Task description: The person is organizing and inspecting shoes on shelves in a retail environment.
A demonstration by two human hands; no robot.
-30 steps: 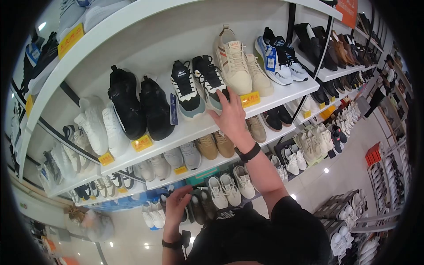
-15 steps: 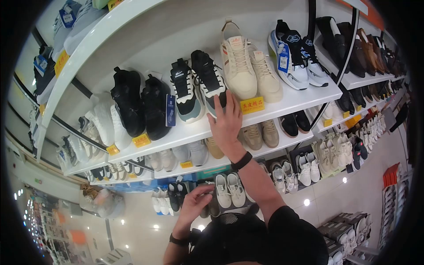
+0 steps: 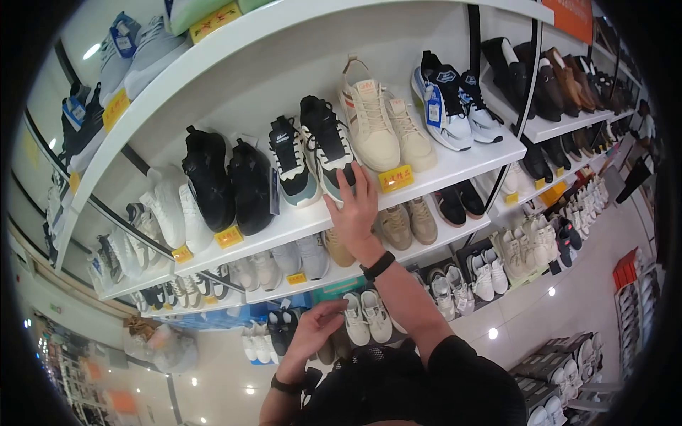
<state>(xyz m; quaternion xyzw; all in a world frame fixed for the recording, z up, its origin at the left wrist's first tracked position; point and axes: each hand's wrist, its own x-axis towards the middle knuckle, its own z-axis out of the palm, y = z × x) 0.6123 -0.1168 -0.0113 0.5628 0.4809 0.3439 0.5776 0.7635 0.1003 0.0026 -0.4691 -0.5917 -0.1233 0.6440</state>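
Note:
My right hand (image 3: 355, 213) reaches up to the white shelf, its fingers lying spread over the toe of a black-and-white sneaker (image 3: 325, 138). The thumb is by the near side of that toe. Its mate, another black-and-white sneaker (image 3: 290, 160), stands just to the left. Cream sneakers (image 3: 369, 124) are to the right, behind a yellow label (image 3: 395, 179). Lower down, my left hand (image 3: 316, 330) is raised in front of my body, fingers extended and thumb apart, with nothing visible in it. Beyond its fingertips, white sneakers (image 3: 368, 316) sit on a low level.
Black sneakers (image 3: 206, 174) with a hanging tag stand left on the same shelf (image 3: 455, 162). White-and-blue running shoes (image 3: 444, 106) are at its right end. Dark posts (image 3: 527, 78) divide the shelving. More shoes (image 3: 408, 224) line the tier below. Stacked shoe boxes (image 3: 547, 362) stand lower right.
The view has shifted, so the shelf's right part appears further left and lower. My right hand stays at the sneaker's toe. The black sneakers' tag now looks narrower, nearly edge-on.

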